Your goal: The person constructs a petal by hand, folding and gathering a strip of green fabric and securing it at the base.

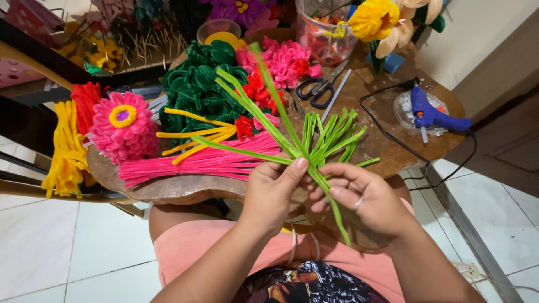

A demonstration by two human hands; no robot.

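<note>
My left hand (270, 193) and my right hand (364, 197) pinch a bunch of light green pipe cleaners (314, 140) together at their crossing point, just above my lap. Folded green loops fan out upward to the right, and long single stems stick out to the upper left. One stem end hangs down below my right hand. Just beyond my hands, a bundle of pink pipe cleaners (208, 161) lies on the round brown table (179, 191), with yellow pipe cleaners (193, 134) across it.
On the table are a finished pink flower with a yellow centre (123, 126), dark green curled pieces (196, 87), pink curled pieces (283, 59), black scissors (317, 88), a blue glue gun (432, 116) with a black cord, and a clear jar (323, 33). Yellow and red bundles (67, 140) hang at left.
</note>
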